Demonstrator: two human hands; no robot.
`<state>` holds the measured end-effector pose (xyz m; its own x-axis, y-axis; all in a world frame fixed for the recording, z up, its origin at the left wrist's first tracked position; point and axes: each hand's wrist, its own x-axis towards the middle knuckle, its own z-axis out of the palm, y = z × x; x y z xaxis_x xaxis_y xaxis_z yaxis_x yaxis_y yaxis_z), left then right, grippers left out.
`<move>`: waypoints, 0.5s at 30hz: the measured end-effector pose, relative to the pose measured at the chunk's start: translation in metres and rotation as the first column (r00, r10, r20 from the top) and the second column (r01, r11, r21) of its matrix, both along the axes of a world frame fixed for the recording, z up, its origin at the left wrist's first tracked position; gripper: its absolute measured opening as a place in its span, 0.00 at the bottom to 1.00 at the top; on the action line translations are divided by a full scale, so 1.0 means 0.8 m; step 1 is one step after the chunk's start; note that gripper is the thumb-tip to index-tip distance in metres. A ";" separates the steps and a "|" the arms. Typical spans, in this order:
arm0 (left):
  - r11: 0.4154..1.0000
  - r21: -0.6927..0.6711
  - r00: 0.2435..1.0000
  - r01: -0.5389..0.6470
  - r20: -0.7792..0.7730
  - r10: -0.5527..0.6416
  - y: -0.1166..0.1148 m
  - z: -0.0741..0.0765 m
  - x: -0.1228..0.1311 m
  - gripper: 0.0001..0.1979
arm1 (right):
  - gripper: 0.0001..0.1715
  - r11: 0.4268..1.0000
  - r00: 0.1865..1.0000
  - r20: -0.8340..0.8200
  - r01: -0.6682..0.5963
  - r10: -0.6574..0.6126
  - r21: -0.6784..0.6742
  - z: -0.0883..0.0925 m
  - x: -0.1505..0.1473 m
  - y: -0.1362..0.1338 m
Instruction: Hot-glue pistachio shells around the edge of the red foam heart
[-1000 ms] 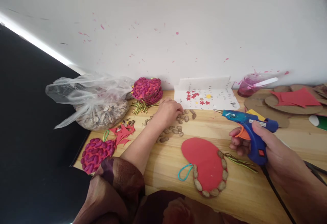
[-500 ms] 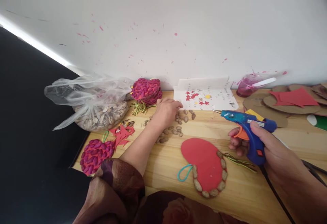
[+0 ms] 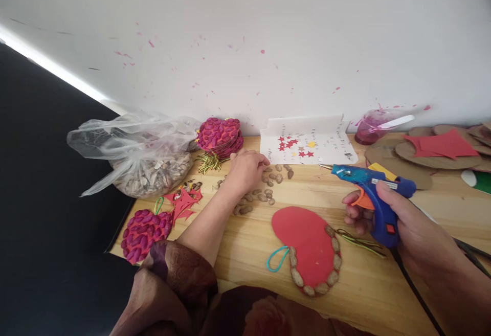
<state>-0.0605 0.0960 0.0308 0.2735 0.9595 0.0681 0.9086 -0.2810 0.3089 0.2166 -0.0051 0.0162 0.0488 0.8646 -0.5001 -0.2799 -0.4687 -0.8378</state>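
Note:
My right hand [image 3: 399,213] is wrapped round a blue hot glue gun [image 3: 364,176], its fingers by the orange trigger and its metal nozzle pointing left. My left hand [image 3: 247,170] reaches into loose brown nut shells [image 3: 264,195] that look like peanut shell halves. Its visible fingers are bent and slightly apart, and the tips are partly hidden; no shell shows in them. Between my hands lies a red heart-shaped cutout [image 3: 303,239]. A row of shells [image 3: 321,289] lines its lower and right edge. A turquoise cord loop [image 3: 276,260] and a bundle of green cords [image 3: 360,241] stick out from it.
At the left stand a clear plastic bag of shells [image 3: 161,172], a stack of magenta shell-covered hearts [image 3: 219,136], another such heart [image 3: 143,236] and red scraps [image 3: 184,203]. Behind are paper with stars [image 3: 330,144], a pink-stained cup [image 3: 370,126] and cardboard pieces [image 3: 406,167].
My left hand has shifted slightly left and nearer to me over the loose shells. My right hand and the glue gun stay in the same place.

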 end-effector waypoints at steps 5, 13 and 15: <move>1.000 0.013 1.000 -0.007 -0.015 0.007 0.000 0.001 -0.002 0.06 | 0.27 1.000 1.000 -0.004 0.002 -0.002 -0.005 0.002 0.000 0.000; 0.999 0.013 0.995 0.039 -0.097 -0.037 -0.002 0.001 0.005 0.07 | 0.26 1.000 1.000 -0.022 0.013 -0.014 -0.011 0.008 -0.005 -0.003; 0.998 0.026 0.991 0.064 -0.116 -0.060 -0.002 0.000 0.005 0.07 | 0.27 1.000 0.999 -0.035 0.003 -0.004 -0.010 0.010 -0.006 -0.004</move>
<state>-0.0561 0.0942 0.0307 0.3399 0.9385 0.0610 0.9184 -0.3452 0.1935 0.2115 -0.0082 0.0239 0.0341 0.8594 -0.5101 -0.3106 -0.4760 -0.8228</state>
